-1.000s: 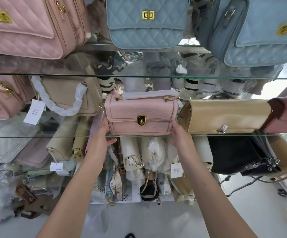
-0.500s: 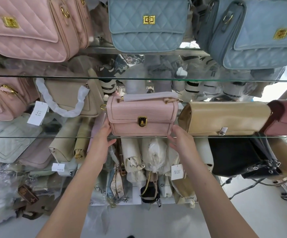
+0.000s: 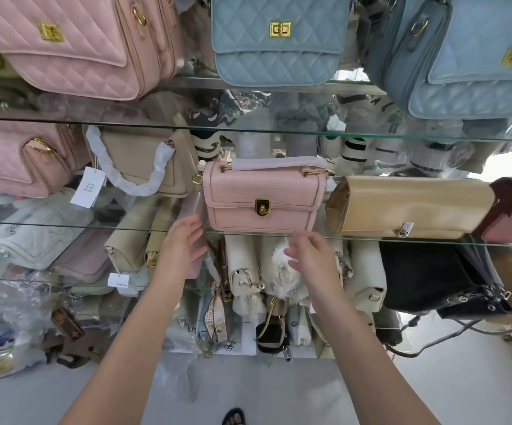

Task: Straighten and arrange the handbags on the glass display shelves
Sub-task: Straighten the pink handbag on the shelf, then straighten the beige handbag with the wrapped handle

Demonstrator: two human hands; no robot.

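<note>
Left hand fingers spread, empty, just below-left of the small pink croc-textured handbag with gold clasp. Right hand also loose and empty, just under its lower right corner. Bag sits upright on the glass shelf edge, above both sets of fingertips, beside the tan glossy clutch. Likely step: final squaring; nudge corners lightly, face parallel to the edge.

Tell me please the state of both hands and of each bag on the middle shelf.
Left hand: open, off the bag.
Right hand: open, off the bag.
Pink bag: upright, clasp shut.
Tan bag: flap shut.
Beige bag: handle wrapped.
</note>
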